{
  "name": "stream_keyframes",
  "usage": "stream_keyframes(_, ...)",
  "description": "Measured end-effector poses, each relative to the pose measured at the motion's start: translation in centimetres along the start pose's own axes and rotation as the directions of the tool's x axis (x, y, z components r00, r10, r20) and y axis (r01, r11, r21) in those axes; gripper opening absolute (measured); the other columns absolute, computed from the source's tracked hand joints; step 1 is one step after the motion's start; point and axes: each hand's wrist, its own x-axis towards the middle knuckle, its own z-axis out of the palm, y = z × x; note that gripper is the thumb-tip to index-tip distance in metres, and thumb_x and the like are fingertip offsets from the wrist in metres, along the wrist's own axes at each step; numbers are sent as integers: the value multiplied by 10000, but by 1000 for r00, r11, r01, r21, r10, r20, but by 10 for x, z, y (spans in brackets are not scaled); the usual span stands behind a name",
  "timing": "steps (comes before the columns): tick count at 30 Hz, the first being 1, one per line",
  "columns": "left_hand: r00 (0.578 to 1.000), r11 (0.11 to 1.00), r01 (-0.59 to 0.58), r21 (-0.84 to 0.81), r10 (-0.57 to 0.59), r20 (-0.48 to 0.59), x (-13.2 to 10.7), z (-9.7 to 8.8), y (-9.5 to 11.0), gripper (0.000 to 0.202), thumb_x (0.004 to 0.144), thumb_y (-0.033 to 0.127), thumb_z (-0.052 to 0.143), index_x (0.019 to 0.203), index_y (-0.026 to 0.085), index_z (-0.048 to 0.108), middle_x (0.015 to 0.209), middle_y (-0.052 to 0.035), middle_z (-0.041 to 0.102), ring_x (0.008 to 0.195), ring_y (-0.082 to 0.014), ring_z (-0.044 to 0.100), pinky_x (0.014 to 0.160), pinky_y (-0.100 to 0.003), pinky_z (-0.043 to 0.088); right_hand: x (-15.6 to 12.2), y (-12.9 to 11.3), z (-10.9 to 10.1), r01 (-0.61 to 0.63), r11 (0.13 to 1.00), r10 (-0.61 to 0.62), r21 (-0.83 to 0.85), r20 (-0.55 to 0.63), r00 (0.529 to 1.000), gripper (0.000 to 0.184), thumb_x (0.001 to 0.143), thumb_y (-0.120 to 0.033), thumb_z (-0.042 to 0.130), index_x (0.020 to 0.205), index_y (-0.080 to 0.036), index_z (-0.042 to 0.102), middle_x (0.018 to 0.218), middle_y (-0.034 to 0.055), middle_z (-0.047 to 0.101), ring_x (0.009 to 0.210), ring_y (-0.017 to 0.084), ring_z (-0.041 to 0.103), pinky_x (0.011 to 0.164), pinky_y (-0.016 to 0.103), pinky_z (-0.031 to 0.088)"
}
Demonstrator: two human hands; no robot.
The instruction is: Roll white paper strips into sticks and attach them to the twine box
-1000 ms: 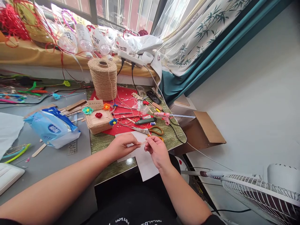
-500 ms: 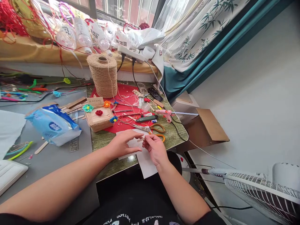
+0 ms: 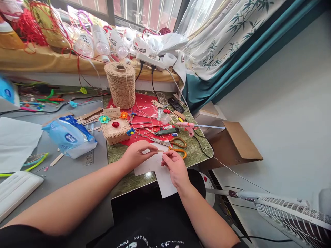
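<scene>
Beyond both hands spreads a green wood-grain table (image 3: 116, 156), its surface littered with scraps, and beside it to the left of the left hand a smooth grey top (image 3: 51, 179) carries a crinkled blue plastic packet (image 3: 69, 136). Far past the hands stands a fat cylindrical spool of rough jute twine (image 3: 121, 85), set at the back edge of a flat red sheet (image 3: 144, 103). Right of the right hand, off the table's edge, sits an open brown cardboard box (image 3: 232, 146). Directly under the hands lies a white sheet of paper (image 3: 165, 181), hanging over the table's near edge. Just beyond the left hand rests a small square box wound in jute cord (image 3: 115, 131), topped with a red rosette. Beyond the right hand lie orange-handled scissors (image 3: 173, 145) and, farther, a pink glue gun (image 3: 187, 126). The left hand (image 3: 136, 154) is curled, thumb and forefinger pinched on one end of a thin pale wooden stick (image 3: 160, 151); the right hand (image 3: 176, 165) is likewise half closed, its fingertips (image 3: 165, 156) at the stick's other end, so the little flat strip hangs between the two hands just above the paper
</scene>
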Motion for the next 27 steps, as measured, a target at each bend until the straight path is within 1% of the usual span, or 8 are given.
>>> stream_keyframes(2, 999, 1000, -17, 1, 17, 27, -1, 2, 2, 122, 902, 315, 731, 982, 232, 769, 885, -25, 770, 806, -143, 687, 757, -267, 540, 0, 1, 2, 19, 1000, -18, -17, 24, 1000, 274, 790, -361, 827, 1001, -233, 707, 818, -10, 646, 678, 134, 570, 684, 301, 479)
stream_keyframes(7, 994, 998, -48, 29, 45, 102, -1, 3, 6, 116, 899, 336, 733, 936, 235, 777, 830, -9, 775, 765, -138, 684, 720, -265, 529, 4, 2, -1, 91, 996, -90, -11, 34, 995, 170, 820, -312, 807, 770, -209, 681, 655, -29, 590, 634, 119, 509, 650, 273, 417)
stream_keyframes(9, 999, 999, -20, 44, 18, 50, 0, 0, 5, 123, 898, 346, 732, 912, 233, 778, 825, -14, 772, 754, -142, 682, 693, -266, 524, 8, -1, -7, 104, 992, -102, 70, -24, 994, 181, 830, -297, 793, 749, -214, 655, 635, -38, 563, 619, 114, 486, 634, 268, 401)
stream_keyframes(13, 982, 989, 148, 8, -145, -124, 2, -7, 5, 184, 898, 373, 726, 821, 208, 751, 798, -21, 753, 726, -145, 672, 683, -273, 524, 14, -9, -18, 80, 976, -55, 204, -126, 990, 214, 823, -308, 793, 726, -212, 629, 635, -43, 533, 596, 108, 459, 593, 262, 382)
stream_keyframes(16, 979, 983, 181, -44, -184, -87, 1, -3, 8, 206, 876, 387, 748, 818, 192, 714, 794, -21, 743, 720, -142, 663, 699, -274, 535, 11, -8, -15, 4, 981, 13, 193, -88, 996, 207, 794, -318, 823, 751, -204, 657, 658, -34, 555, 607, 109, 474, 592, 262, 388)
stream_keyframes(20, 983, 963, 185, -196, -179, 46, -3, 6, 13, 327, 857, 364, 772, 1120, 195, 676, 891, -27, 761, 755, -134, 686, 698, -254, 566, 4, -1, 0, -50, 978, 58, 205, -33, 998, 227, 778, -340, 844, 760, -200, 666, 653, -34, 570, 610, 106, 483, 603, 257, 392)
stream_keyframes(23, 986, 976, 166, -137, -161, 50, -4, 7, 13, 222, 884, 382, 739, 1000, 192, 724, 876, -31, 767, 726, -126, 679, 675, -244, 562, 0, 2, 7, -81, 969, 79, 232, 20, 997, 257, 790, -343, 836, 732, -207, 627, 614, -47, 547, 582, 104, 459, 593, 258, 381)
stream_keyframes(27, 980, 975, 198, -101, -200, -7, -4, 6, 12, 260, 849, 438, 767, 864, 180, 736, 858, -37, 784, 693, -132, 681, 627, -240, 556, -4, 1, 12, -90, 963, 75, 255, 65, 995, 265, 825, -336, 801, 726, -216, 586, 610, -53, 514, 577, 109, 444, 586, 263, 386)
